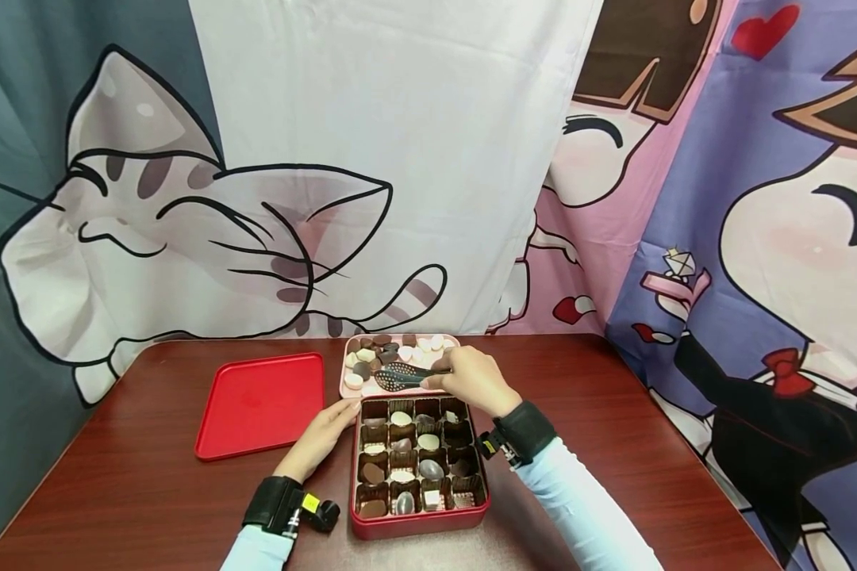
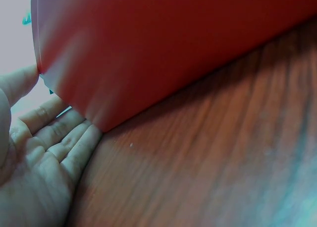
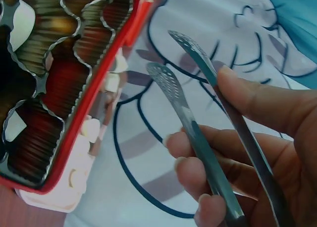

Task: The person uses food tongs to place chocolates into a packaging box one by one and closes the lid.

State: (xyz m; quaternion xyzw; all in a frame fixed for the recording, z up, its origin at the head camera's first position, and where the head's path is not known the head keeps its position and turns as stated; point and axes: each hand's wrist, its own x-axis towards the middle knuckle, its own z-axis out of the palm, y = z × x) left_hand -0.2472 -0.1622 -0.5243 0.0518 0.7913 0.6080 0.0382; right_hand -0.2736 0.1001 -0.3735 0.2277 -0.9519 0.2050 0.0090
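Note:
A red box (image 1: 421,526) holds a brown, ribbed insert divided into compartments, several with dark, white or grey chocolate-like pieces. Against the box's far left corner rests my left hand (image 1: 321,438); in the left wrist view its straight fingers (image 2: 77,142) touch the red side wall and the thumb meets the upper edge. My right hand (image 1: 474,382) holds metal tongs (image 3: 200,150) with perforated tips. The tongs' two arms stand apart with nothing between the tips. In the head view they hover over a pink tray (image 1: 342,387) bearing several dark and pale pieces.
Left of the box, a flat red lid (image 1: 264,404) lies on the brown wooden table (image 1: 586,476). The pink tray sits directly behind the box. A printed cloth backdrop (image 1: 414,143) hangs behind the table.

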